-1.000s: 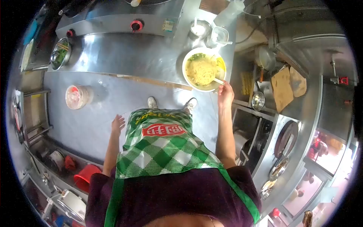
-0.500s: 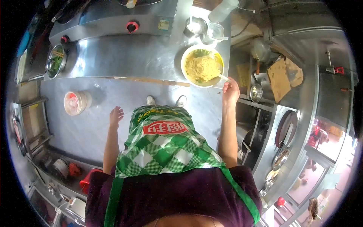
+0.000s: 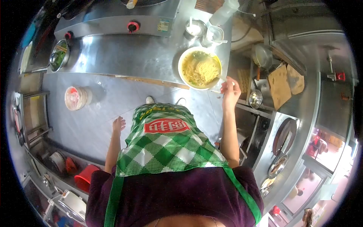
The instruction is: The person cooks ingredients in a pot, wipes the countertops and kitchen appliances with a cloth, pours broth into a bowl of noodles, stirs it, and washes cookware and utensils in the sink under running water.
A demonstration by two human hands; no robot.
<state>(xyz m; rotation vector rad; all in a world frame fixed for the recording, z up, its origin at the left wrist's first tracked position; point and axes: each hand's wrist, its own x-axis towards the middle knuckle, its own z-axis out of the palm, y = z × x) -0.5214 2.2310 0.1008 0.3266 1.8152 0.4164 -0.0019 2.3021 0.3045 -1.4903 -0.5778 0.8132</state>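
Note:
A white bowl (image 3: 183,76) of noodles in broth (image 3: 202,70), with bits of green, stands at the front right corner of the steel counter. My right hand (image 3: 230,94) is at its right rim, fingers closed on the pale handle of a spoon (image 3: 222,78). The spoon's other end is hidden among the noodles. My left hand (image 3: 119,124) hangs over the floor beside the green checked apron (image 3: 166,142); it holds nothing, its fingers loosely apart.
Behind the bowl are a steel bowl of white powder (image 3: 194,30), a clear container (image 3: 215,34) and a squeeze bottle (image 3: 225,11). A bowl of greens (image 3: 59,56) stands at the counter's left end. A bucket (image 3: 75,98) sits on the floor; shelves line the right.
The noodles have shifted and lie more spread in the broth. My right hand has dipped slightly, still on the spoon. My left hand has lowered a little, its fingers less spread.

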